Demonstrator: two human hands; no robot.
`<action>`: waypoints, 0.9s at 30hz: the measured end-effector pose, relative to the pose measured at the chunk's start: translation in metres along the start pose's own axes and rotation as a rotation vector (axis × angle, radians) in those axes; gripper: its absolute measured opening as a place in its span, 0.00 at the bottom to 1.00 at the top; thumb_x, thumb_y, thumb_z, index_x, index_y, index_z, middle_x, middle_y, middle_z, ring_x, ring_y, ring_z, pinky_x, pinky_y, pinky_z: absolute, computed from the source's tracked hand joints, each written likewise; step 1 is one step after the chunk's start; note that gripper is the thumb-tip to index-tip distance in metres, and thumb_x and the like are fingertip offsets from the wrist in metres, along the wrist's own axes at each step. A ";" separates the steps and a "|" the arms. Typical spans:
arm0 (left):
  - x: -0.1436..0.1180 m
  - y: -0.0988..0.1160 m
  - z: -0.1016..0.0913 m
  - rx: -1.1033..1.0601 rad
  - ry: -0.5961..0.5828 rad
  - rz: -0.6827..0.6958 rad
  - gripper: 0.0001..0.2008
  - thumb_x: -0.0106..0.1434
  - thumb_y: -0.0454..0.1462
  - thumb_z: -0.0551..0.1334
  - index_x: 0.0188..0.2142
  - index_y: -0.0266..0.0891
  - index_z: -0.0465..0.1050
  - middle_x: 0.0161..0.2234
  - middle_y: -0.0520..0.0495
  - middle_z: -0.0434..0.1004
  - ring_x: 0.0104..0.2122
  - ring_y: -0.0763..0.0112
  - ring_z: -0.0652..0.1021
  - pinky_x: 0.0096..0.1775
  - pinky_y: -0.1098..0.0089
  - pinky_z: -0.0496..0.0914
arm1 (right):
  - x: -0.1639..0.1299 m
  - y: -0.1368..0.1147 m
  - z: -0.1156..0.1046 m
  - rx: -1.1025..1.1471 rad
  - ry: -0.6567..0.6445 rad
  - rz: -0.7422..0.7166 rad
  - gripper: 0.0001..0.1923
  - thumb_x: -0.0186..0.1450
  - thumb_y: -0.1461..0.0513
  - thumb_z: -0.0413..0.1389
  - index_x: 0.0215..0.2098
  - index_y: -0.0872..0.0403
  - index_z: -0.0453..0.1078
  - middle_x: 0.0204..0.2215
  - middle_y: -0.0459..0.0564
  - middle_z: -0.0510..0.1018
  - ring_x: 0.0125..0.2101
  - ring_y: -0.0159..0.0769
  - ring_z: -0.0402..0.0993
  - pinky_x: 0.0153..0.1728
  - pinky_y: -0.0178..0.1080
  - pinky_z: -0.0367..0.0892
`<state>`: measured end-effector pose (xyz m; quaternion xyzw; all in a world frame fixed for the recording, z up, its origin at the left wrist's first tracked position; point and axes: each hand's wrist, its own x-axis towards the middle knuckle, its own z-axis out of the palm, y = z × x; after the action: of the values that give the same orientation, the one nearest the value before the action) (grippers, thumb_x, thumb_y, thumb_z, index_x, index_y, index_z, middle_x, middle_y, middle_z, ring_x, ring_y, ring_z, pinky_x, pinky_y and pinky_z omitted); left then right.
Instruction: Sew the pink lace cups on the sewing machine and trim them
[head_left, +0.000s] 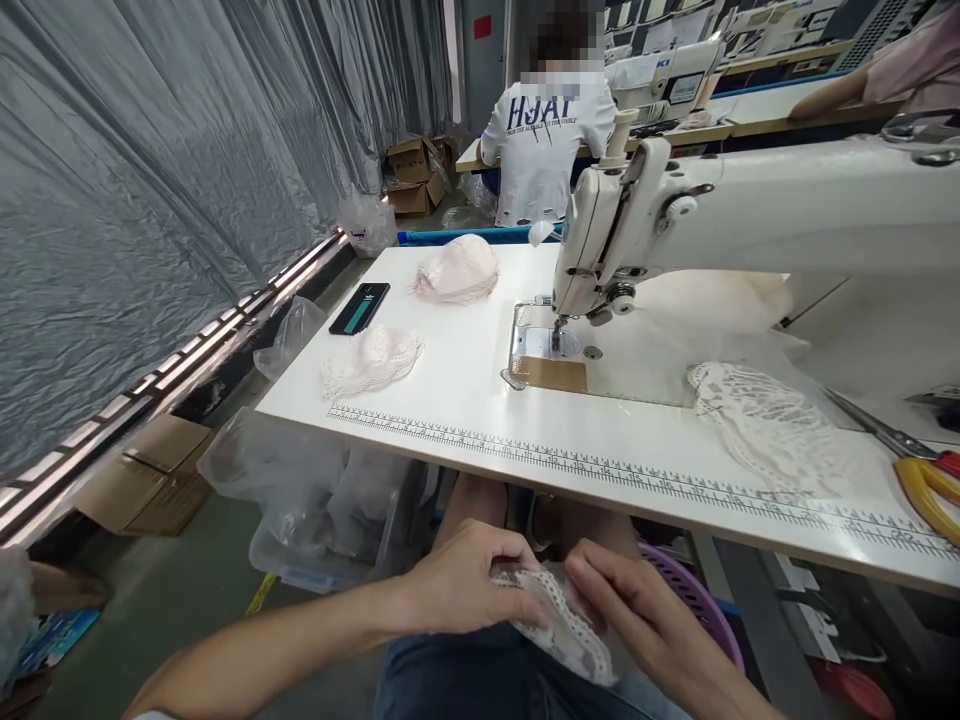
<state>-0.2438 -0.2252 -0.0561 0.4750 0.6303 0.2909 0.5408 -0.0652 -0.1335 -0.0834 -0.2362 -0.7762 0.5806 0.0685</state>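
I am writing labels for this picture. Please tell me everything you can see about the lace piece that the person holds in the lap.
The lace piece is white, openwork fabric with a scalloped edge, thin and soft by its look. It lies crumpled on the person's lap, over blue denim, below the front edge of the sewing table. The left hand grips its left part with fingers curled; the right hand rests on its right side. Its full shape is hidden by the hands.
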 end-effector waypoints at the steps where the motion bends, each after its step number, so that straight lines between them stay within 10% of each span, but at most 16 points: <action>1: -0.001 0.000 0.000 0.008 -0.003 0.007 0.12 0.49 0.40 0.69 0.29 0.34 0.74 0.22 0.56 0.67 0.25 0.78 0.66 0.26 0.79 0.57 | -0.001 0.001 0.000 0.051 0.009 0.020 0.20 0.69 0.52 0.42 0.23 0.52 0.58 0.19 0.41 0.60 0.20 0.28 0.56 0.22 0.32 0.54; 8: 0.000 -0.004 0.006 0.010 -0.005 0.037 0.09 0.54 0.40 0.65 0.29 0.34 0.77 0.22 0.54 0.70 0.25 0.78 0.68 0.26 0.78 0.59 | -0.007 0.004 0.003 0.110 -0.071 0.007 0.11 0.61 0.52 0.56 0.33 0.50 0.66 0.29 0.42 0.69 0.31 0.32 0.66 0.31 0.31 0.60; 27: 0.007 -0.003 0.003 0.037 0.037 0.001 0.10 0.50 0.39 0.68 0.31 0.36 0.77 0.21 0.55 0.69 0.24 0.77 0.66 0.27 0.78 0.58 | -0.009 0.020 0.001 -0.003 0.015 -0.007 0.11 0.60 0.55 0.58 0.38 0.48 0.64 0.34 0.44 0.71 0.37 0.35 0.68 0.38 0.33 0.63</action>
<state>-0.2418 -0.2205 -0.0624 0.4797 0.6453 0.2881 0.5200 -0.0516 -0.1344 -0.1013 -0.2379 -0.7775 0.5772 0.0762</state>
